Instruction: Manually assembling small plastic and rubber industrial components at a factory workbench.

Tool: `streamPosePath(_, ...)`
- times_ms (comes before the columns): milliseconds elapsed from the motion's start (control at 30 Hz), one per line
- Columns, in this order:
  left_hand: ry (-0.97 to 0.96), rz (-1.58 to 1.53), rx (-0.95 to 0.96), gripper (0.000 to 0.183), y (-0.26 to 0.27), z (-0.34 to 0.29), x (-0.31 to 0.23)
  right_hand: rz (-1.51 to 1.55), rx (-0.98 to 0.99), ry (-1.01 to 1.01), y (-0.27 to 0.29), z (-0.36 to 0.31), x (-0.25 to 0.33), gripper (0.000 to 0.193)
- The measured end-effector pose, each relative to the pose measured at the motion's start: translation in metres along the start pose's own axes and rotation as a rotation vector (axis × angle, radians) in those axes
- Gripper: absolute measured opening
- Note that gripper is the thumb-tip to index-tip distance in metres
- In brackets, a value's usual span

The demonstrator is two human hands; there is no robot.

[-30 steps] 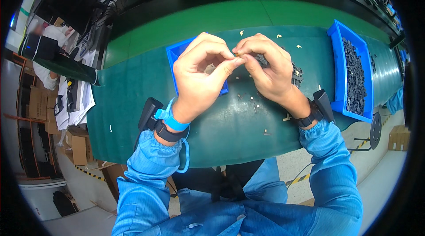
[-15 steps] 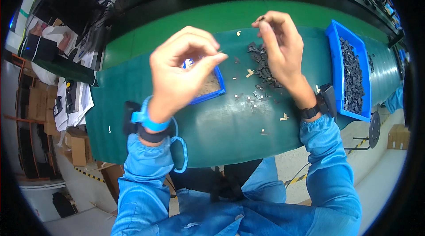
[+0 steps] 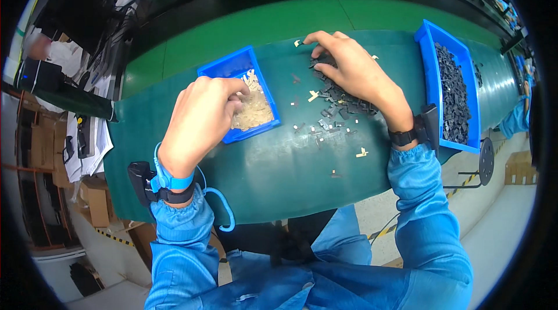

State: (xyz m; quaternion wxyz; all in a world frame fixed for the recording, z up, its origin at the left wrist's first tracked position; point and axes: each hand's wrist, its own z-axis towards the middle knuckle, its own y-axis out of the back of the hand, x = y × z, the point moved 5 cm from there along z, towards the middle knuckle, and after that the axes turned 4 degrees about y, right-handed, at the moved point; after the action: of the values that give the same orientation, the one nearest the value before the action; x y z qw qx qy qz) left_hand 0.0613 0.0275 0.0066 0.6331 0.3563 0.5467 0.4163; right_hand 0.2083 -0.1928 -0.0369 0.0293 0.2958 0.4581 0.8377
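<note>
My left hand (image 3: pixel 200 113) reaches into a small blue bin (image 3: pixel 273 115) of beige flat pieces (image 3: pixel 256 100). Its fingers curl down together at the pieces, and what they pinch, if anything, is hidden. Over on the right, my right hand (image 3: pixel 357 71) is at a loose pile of small black plastic parts (image 3: pixel 343 99). Thumb and index finger are apart there, with the other fingers partly hidden above the parts. A beige piece joined to a black bit (image 3: pixel 298 43) lies just beyond the index fingertip.
A long blue bin (image 3: pixel 478 106) full of black parts (image 3: pixel 456 92) stands at the right. Small beige and black bits (image 3: pixel 361 152) lie scattered on the green mat (image 3: pixel 279 182). A coiled blue cord (image 3: pixel 226 205) runs from my left wrist strap (image 3: pixel 168 181). Papers (image 3: pixel 96 141) lie at the left.
Both hands were raised, fingers pinched near each other above the mat. My left hand has lowered into the beige pieces; my right has come down onto the black pile, its fingers spreading.
</note>
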Motion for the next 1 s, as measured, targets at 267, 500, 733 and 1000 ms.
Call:
streamPosePath(267, -0.034, 0.208, -0.054, 0.012, -0.008, 0.008, -0.007, -0.021, 0.048, -0.004, -0.006, 0.001, 0.005, 0.042)
streamPosePath(500, -0.110, 0.229, -0.077, 0.007, -0.006, 0.007, -0.010, 0.319, -0.066, -0.098, -0.003, 0.008, 0.005, 0.041)
streamPosePath(733, -0.054, 0.235, -0.064, 0.005, -0.010, 0.007, -0.006, 0.416, -0.059, -0.181, -0.007, 0.007, 0.001, 0.044)
streamPosePath(1000, -0.104, 0.120, -0.376, 0.011, -0.006, 0.013, -0.010, 1.150, -0.135, -0.213, -0.007, 0.008, 0.010, 0.046)
